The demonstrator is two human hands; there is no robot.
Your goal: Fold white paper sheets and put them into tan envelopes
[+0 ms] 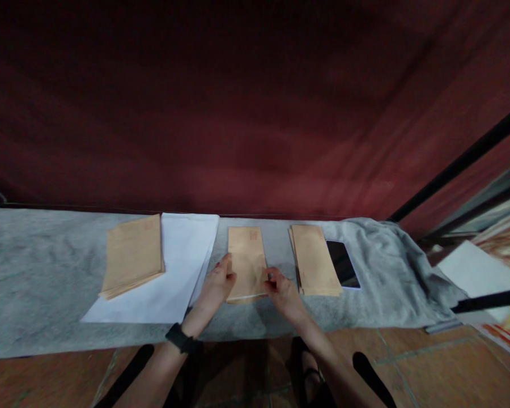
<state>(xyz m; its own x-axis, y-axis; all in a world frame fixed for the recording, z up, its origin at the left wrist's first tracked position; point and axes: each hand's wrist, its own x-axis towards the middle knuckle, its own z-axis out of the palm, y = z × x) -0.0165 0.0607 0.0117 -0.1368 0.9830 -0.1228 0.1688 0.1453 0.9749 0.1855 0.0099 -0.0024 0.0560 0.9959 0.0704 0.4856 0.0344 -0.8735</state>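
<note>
A brown paper envelope point(245, 258) lies in front of me, a red printed mark near its top right corner and a thin white strip along its near end. My left hand point(218, 280), with a dark watch on the wrist, grips the envelope's left edge, thumb on top. At the lower right edge my right hand point(284, 292) has its fingers curled in a pinch on the paper. To the right sits a small stack of similar envelopes point(317, 260). Another fanned stack of envelopes point(134, 255) rests to the left, partly over white paper sheets point(187, 255).
A phone point(343, 263) lies partly under the right stack. Grey cloth point(38, 272) covers the long narrow table. Behind it hangs a dark red fabric wall point(255, 136). Black poles point(463, 161) and a white sheet point(482, 269) are at the far right, above a tiled floor.
</note>
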